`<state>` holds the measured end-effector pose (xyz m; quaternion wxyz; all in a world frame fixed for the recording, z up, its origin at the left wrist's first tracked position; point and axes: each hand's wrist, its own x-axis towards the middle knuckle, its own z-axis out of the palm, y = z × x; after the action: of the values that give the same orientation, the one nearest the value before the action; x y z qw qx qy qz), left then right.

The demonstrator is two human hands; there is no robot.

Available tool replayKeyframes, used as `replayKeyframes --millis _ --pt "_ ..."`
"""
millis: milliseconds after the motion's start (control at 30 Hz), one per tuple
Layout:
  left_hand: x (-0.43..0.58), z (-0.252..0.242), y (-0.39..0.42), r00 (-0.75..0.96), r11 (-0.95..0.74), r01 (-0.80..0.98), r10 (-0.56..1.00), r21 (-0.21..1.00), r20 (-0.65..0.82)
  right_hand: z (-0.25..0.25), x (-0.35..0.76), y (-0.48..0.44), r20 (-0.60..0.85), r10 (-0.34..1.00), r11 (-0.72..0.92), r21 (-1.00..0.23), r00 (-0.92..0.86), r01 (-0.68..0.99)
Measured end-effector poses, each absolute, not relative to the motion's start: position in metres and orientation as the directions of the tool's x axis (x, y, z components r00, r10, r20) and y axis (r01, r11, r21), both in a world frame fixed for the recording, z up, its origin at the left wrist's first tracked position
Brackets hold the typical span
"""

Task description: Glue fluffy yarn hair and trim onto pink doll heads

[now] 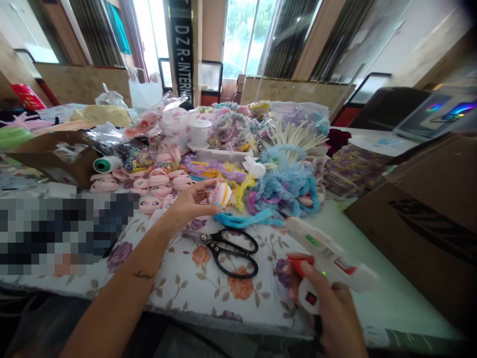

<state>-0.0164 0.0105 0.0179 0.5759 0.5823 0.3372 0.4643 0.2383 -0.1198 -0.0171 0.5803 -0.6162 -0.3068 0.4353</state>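
Between the thumb and fingers of my left hand (pixel 190 201) is a small striped piece (pixel 220 194) in white, yellow and pink. My right hand (pixel 322 293) is wrapped round the handle of a white glue gun (pixel 331 253) with a red trigger, its nozzle pointing up and left toward the pile. Black-handled scissors (pixel 234 252) lie on the flowered cloth (pixel 167 293) between my hands. A bright blue fuzzy strip (pixel 249 218) rests just beyond the scissors, below the striped piece.
Pink doll heads (pixel 160 185) stand left of centre, near an open cardboard box (pixel 55 159). Light blue fluffy trim (pixel 279 179) and a white spool (pixel 200 133) lie in the pile ahead. At the right is a large cardboard box (pixel 421 219).
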Motion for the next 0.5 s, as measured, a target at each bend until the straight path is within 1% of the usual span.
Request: replayKeyframes --millis 100,200,333,367,500 --pt "-0.016 0.018 0.011 0.338 -0.09 -0.132 0.932 0.987 0.13 -0.01 0.264 -0.121 -0.186 0.798 -0.14 -0.982 0.574 -0.125" --pt "-0.016 0.018 0.011 0.323 -0.088 -0.126 0.938 0.988 0.125 -0.007 0.288 -0.12 -0.174 0.743 -0.167 -0.983 0.646 -0.072" --pt "-0.013 0.022 0.01 0.278 -0.092 -0.105 0.953 0.99 0.118 -0.007 0.325 -0.109 0.004 0.704 -0.162 -0.973 0.71 0.166" --pt "-0.012 0.023 0.009 0.261 -0.092 -0.105 0.958 0.99 0.116 -0.008 0.335 -0.104 0.022 0.698 -0.192 -0.957 0.716 0.216" --pt "-0.008 0.026 0.007 0.175 -0.066 -0.127 0.981 0.99 0.088 -0.012 0.375 -0.088 0.009 0.675 -0.366 -0.864 0.737 0.346"
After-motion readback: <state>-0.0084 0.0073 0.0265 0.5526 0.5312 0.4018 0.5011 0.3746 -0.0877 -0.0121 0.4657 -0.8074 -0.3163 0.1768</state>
